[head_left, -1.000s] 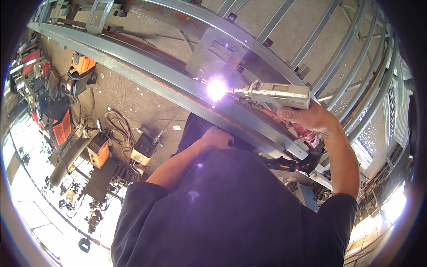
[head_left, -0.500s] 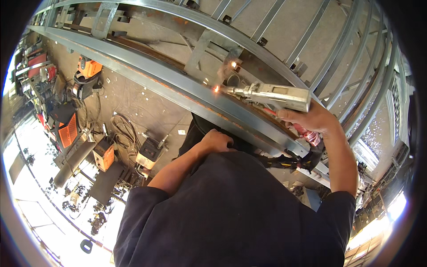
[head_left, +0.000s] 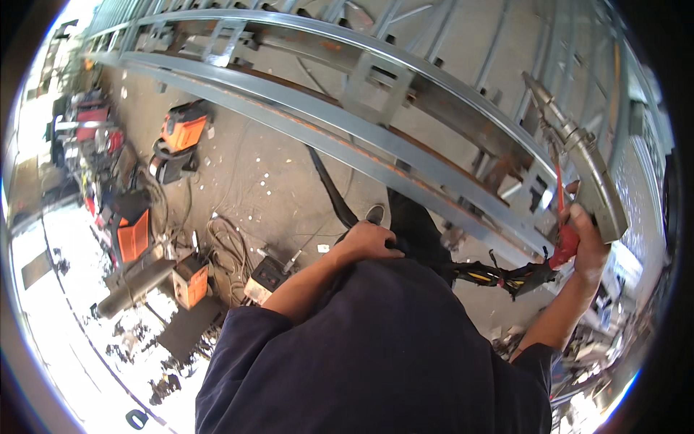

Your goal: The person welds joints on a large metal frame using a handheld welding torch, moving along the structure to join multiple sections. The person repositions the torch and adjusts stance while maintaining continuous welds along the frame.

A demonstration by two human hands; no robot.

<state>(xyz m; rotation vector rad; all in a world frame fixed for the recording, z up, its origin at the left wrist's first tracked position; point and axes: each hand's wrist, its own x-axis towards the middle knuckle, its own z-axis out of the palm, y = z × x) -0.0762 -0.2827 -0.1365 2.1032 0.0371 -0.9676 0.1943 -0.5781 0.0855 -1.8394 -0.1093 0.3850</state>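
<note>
My right hand [head_left: 587,244] is closed round the red grip of a handheld welding gun [head_left: 589,166]. The gun has a blocky metal body and a narrow nozzle, which points up and away over the steel frame [head_left: 463,94], clear of the beam. From its grip a black-wrapped cable bundle [head_left: 524,278] with some yellow strands runs left toward my waist. No spark shows at the nozzle. My left hand [head_left: 366,242] is curled in front of my waist, its grip partly hidden. A thick black hose [head_left: 329,184] meets it from the floor side.
Long grey steel beams [head_left: 303,119] with rusty edges cross in front of me. To the left, an orange and black machine [head_left: 184,130], a coiled cable [head_left: 228,249] and a small boxy unit [head_left: 266,278] stand on the littered floor. My shoe [head_left: 375,213] is beneath the beams.
My right hand has lifted the welding gun from the beam and swung it right, its nozzle now pointing up. The sparks and smoke are gone. My left hand stays near my waist.
</note>
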